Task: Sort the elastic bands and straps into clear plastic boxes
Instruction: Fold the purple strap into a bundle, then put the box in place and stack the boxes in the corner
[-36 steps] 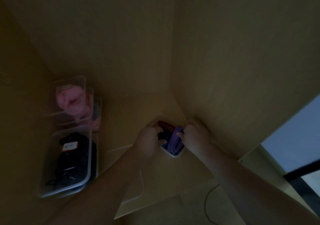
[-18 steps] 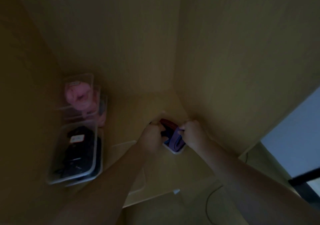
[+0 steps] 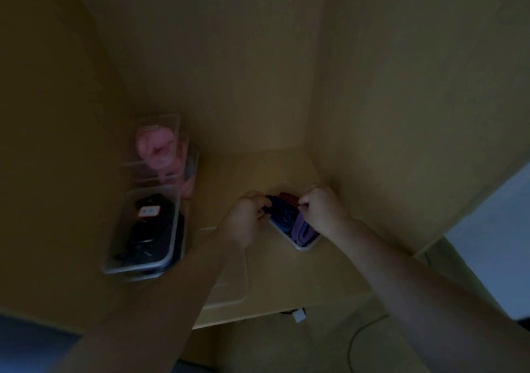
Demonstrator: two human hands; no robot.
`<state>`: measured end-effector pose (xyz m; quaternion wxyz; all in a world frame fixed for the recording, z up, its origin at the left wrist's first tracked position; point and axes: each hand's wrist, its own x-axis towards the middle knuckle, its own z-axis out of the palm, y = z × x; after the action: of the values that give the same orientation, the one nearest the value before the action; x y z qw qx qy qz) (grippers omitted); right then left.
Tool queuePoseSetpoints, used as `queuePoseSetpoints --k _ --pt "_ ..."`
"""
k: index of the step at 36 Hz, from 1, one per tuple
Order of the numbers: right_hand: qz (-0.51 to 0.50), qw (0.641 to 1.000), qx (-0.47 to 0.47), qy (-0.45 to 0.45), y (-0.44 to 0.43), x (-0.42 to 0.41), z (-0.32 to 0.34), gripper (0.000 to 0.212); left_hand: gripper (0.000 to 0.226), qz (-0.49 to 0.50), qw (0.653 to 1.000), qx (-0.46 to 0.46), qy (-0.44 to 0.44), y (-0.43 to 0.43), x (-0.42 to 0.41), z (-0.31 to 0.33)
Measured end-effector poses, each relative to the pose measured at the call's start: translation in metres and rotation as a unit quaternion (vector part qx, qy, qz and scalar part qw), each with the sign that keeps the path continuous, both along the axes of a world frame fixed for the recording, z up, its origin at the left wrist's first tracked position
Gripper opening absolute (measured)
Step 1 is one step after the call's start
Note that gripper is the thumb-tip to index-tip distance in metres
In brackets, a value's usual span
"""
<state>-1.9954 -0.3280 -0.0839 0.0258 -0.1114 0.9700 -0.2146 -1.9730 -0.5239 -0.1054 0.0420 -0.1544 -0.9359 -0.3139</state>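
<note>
Two hands at one clear box (image 3: pixel 304 248), back right corner of the shelf (image 3: pixel 275 283). Left hand (image 3: pixel 246 218) pinches the blue band (image 3: pixel 282 218); right hand (image 3: pixel 321 209) pinches the red band (image 3: pixel 288 196). Purple band (image 3: pixel 303 231) lies in the box.

No writing can be read.
A white, red-edged label (image 3: pixel 148 211) on the box of black straps (image 3: pixel 172 253) and a pale label (image 3: pixel 151 128) on the box of pink bands (image 3: pixel 175 120) are both too blurred.

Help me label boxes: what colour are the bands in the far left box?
Pink bands, seen through the clear box in the head view.
</note>
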Motion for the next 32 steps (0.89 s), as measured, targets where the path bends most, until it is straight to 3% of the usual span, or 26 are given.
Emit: queuePoseSetpoints --k 4,8,12,14,16,19,22,26,29,32 --pt "0.066 0.996 -0.035 0.058 -0.013 0.013 0.015 0.022 0.019 0.041 0.999 -0.001 0.020 -0.016 0.027 0.001" --pt "0.213 0.970 -0.045 0.105 -0.038 0.043 0.008 0.022 0.010 0.022 0.998 -0.055 0.012 -0.030 0.069 -0.010" --pt "0.360 0.933 0.013 0.003 -0.069 0.069 -0.026 0.023 0.022 0.042 0.996 -0.074 0.007 -0.045 0.104 -0.028" --pt "0.400 0.913 0.064 -0.041 -0.078 0.076 -0.042 0.032 0.018 0.098 0.994 -0.041 0.003 -0.052 0.118 -0.040" --pt "0.418 0.900 0.105 -0.066 -0.082 0.080 -0.053 0.041 0.022 0.081 0.993 -0.080 -0.036 -0.058 0.132 -0.047" --pt "0.410 0.901 0.107 -0.094 -0.084 0.083 -0.061 0.047 0.037 0.125 0.985 -0.097 -0.072 -0.069 0.149 -0.055" --pt "0.368 0.920 0.064 -0.115 -0.083 0.087 -0.061 0.036 0.033 0.202 0.972 -0.104 -0.056 -0.067 0.159 -0.056" --pt "0.207 0.969 -0.020 -0.135 -0.085 0.083 -0.060 0.021 0.021 0.260 0.955 -0.099 -0.105 -0.063 0.160 -0.054" --pt "0.124 0.971 -0.088 -0.182 -0.090 0.077 -0.062 0.047 0.013 0.260 0.955 -0.090 -0.111 -0.059 0.157 -0.052" --pt "0.070 0.960 -0.150 -0.224 -0.096 0.076 -0.063 0.051 0.018 0.279 0.948 -0.068 -0.137 -0.052 0.153 -0.045"
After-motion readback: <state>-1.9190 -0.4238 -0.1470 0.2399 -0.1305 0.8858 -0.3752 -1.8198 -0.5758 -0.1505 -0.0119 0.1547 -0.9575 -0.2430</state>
